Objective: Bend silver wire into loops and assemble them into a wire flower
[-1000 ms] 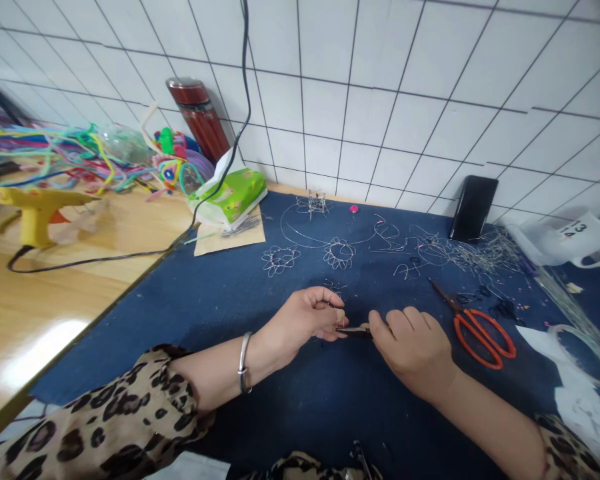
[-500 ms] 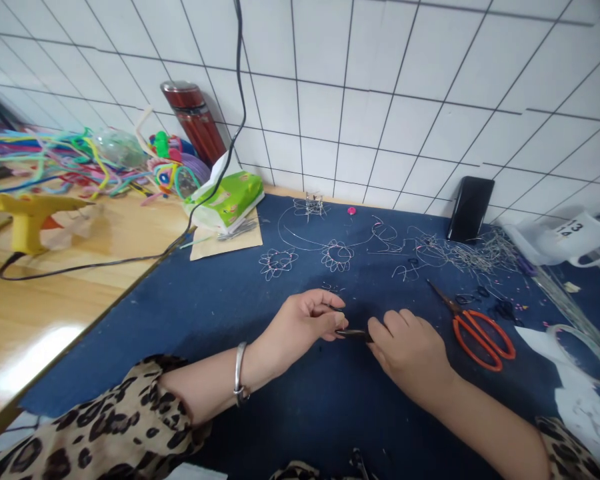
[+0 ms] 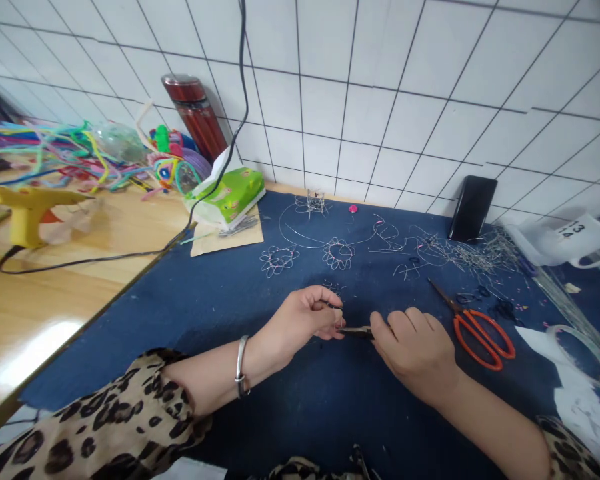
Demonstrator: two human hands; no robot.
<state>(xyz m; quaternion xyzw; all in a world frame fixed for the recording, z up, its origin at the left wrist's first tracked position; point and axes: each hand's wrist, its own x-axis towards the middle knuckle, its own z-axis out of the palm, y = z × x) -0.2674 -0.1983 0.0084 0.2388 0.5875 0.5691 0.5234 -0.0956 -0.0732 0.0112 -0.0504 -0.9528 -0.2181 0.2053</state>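
Note:
Over the dark blue mat, my right hand (image 3: 415, 350) is closed around the handles of a pair of pliers (image 3: 357, 332), which are mostly hidden in the fist. Their narrow jaws point left and meet the fingertips of my left hand (image 3: 305, 327). That hand pinches a thin wire (image 3: 339, 324); only a small bit of it shows. Just beyond lie two flower-shaped wire rings, a left one (image 3: 279, 261) and a right one (image 3: 339, 253), both with pinkish spots. Short wire bits (image 3: 334, 288) are scattered behind my left fingertips.
Orange-handled scissors (image 3: 485, 339) lie right of my right hand. Farther back are tangled wires (image 3: 460, 253), a leaning phone (image 3: 473, 208) and a pink bead-like piece (image 3: 353, 209). At left are a tissue pack (image 3: 235, 197), a yellow glue gun (image 3: 27, 212) and its black cord (image 3: 90, 260).
The pliers have turned slightly in my right hand, and their jaws look a little different at my left fingertips. Both hands have barely shifted; the view has moved slightly.

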